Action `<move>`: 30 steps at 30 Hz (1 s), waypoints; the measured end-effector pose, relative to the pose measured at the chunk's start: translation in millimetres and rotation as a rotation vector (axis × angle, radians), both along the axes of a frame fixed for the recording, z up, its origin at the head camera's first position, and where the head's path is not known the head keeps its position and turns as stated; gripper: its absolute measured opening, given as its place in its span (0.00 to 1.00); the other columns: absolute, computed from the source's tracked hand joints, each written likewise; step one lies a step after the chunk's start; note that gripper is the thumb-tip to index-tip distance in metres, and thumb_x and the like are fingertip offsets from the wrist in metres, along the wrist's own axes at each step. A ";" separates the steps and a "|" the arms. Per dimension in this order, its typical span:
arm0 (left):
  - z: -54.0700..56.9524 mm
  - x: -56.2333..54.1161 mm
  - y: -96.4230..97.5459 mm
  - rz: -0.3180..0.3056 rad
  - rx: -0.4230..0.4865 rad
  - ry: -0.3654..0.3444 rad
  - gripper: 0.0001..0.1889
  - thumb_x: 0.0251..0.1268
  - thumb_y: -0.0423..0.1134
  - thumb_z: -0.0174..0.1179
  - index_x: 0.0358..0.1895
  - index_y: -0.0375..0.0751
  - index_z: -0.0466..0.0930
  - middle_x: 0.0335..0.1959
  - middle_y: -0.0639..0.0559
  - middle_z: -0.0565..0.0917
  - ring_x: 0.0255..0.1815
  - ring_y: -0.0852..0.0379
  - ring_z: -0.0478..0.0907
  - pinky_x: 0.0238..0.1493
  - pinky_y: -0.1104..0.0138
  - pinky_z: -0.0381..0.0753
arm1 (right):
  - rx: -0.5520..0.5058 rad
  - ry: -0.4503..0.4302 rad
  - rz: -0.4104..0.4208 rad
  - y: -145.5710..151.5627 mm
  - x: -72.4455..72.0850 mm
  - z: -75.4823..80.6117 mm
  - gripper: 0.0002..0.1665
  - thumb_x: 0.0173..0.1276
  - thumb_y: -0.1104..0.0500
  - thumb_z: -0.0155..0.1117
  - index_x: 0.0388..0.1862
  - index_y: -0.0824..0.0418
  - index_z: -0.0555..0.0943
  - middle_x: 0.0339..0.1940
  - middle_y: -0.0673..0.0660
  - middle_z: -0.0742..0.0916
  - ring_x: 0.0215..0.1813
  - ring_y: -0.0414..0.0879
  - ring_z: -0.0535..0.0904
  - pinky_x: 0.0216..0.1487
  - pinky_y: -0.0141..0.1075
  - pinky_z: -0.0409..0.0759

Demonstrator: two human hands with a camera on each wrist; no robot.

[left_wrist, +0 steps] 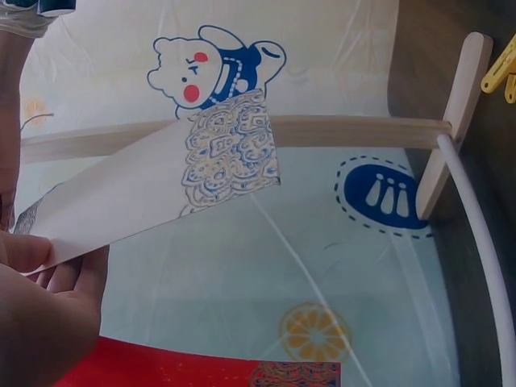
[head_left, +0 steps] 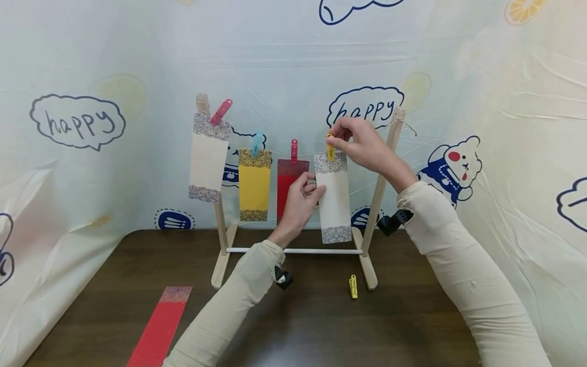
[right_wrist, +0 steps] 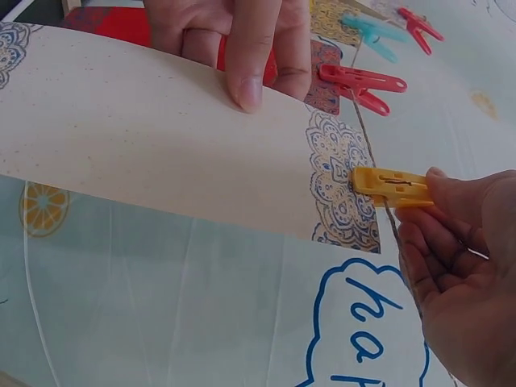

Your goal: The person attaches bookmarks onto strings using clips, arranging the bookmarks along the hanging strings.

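Note:
A white paper strip (head_left: pixel 334 199) with blue lace-patterned ends hangs at the right part of a thin string (right_wrist: pixel 364 133). My left hand (head_left: pixel 300 200) pinches its left edge between thumb and fingers, as the left wrist view also shows. The right hand (head_left: pixel 362 145) pinches the handles of a yellow clothespin (right_wrist: pixel 393 185), whose tip sits over the strip's patterned top edge at the string. Just left hangs a red strip (head_left: pixel 286 178) under a red clothespin (head_left: pixel 294 151), partly hidden by my left hand. Farther left are a yellow strip (head_left: pixel 254 186) with a blue clothespin (head_left: pixel 257 144) and a cream strip (head_left: pixel 208 160) with a red clothespin (head_left: pixel 221 112).
A wooden frame (head_left: pixel 379 196) with a white crossbar (head_left: pixel 321 251) stands on the dark table (head_left: pixel 312 326). One spare yellow clothespin (head_left: pixel 353 286) lies by its right foot. Another red strip (head_left: pixel 160 326) lies at the front left, beside my left sleeve. A printed curtain (head_left: pixel 275 61) hangs behind.

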State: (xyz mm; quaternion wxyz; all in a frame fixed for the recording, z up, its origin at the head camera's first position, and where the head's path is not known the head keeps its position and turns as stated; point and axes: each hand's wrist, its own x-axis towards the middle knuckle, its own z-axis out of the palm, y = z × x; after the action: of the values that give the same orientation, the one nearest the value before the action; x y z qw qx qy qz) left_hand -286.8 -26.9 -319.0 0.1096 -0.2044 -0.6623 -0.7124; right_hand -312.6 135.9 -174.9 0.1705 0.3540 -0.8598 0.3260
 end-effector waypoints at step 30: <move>-50.5 28.0 -41.9 -0.071 -0.078 -0.116 0.18 0.75 0.31 0.55 0.65 0.33 0.72 0.61 0.35 0.79 0.63 0.43 0.76 0.66 0.57 0.72 | 0.027 0.298 -0.128 6.8 38.8 -17.3 0.17 0.72 0.61 0.64 0.56 0.67 0.81 0.52 0.62 0.86 0.52 0.53 0.80 0.55 0.47 0.79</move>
State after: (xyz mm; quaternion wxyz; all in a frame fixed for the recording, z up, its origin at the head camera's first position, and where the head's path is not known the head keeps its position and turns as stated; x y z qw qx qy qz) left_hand -258.8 -68.8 -369.5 0.0379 -0.1904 -0.6872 -0.7001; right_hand -273.8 142.7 -192.2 0.3118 0.3452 -0.8502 0.2465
